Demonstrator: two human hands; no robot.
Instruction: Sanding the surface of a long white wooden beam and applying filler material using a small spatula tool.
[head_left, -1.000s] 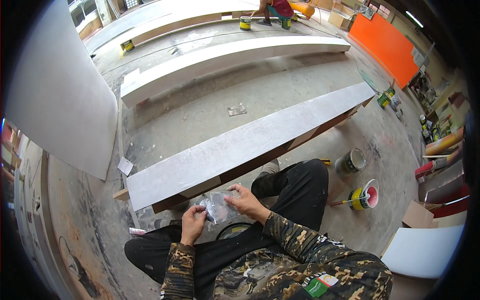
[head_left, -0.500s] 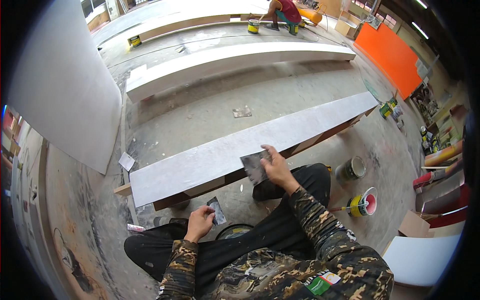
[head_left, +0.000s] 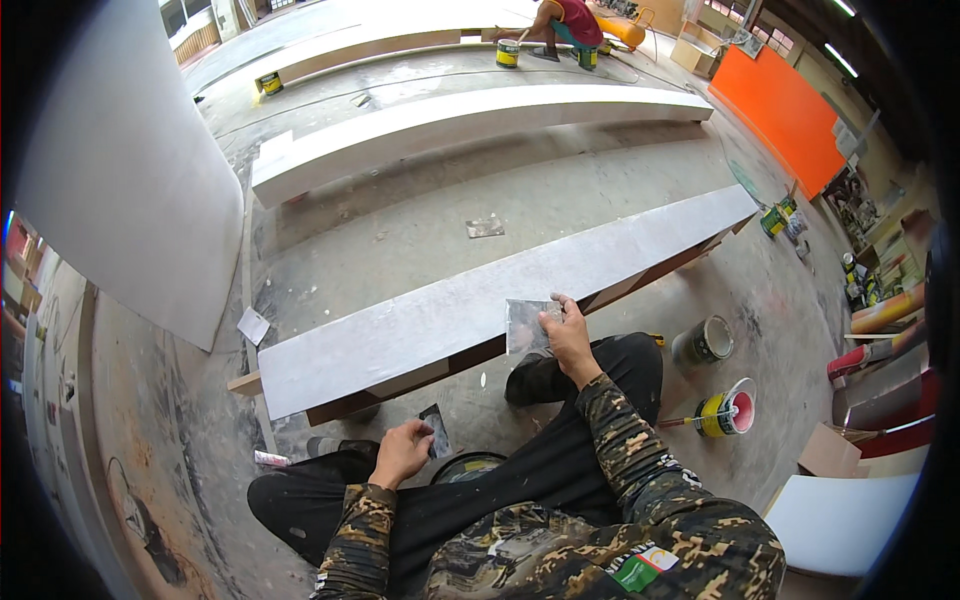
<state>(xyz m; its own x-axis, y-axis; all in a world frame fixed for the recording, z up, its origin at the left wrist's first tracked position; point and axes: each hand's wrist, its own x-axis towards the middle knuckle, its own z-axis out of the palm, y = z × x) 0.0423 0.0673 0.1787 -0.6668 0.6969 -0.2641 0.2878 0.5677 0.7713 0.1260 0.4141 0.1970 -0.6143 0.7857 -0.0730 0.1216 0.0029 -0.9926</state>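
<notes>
My right hand (head_left: 567,340) pinches a thin grey putty spreader (head_left: 526,324) by its right side. The spreader's flat face is smeared, and it overlaps the near edge of a long white-topped board (head_left: 440,307) in view; whether it touches the board I cannot tell. Lower down, above my lap, my left hand (head_left: 402,454) is closed on a second, darker putty spreader (head_left: 436,430), tilted and apart from the board. The board lies raised off the floor, with brown wood showing along its near side. Below the left spreader, a round dark-rimmed container (head_left: 468,466) is partly hidden by my leg.
To the right stand a paint can with pink contents (head_left: 738,412) and a grey bucket (head_left: 712,340). Another long white beam (head_left: 480,118) lies beyond the board. A large curved white panel (head_left: 130,170) rises at left. Far off, a person (head_left: 574,22) crouches by cans.
My right hand has shifted slightly right and down, and its spreader has turned from a dark face to a lighter one. The left spreader has tilted a little, staying near the same spot.
</notes>
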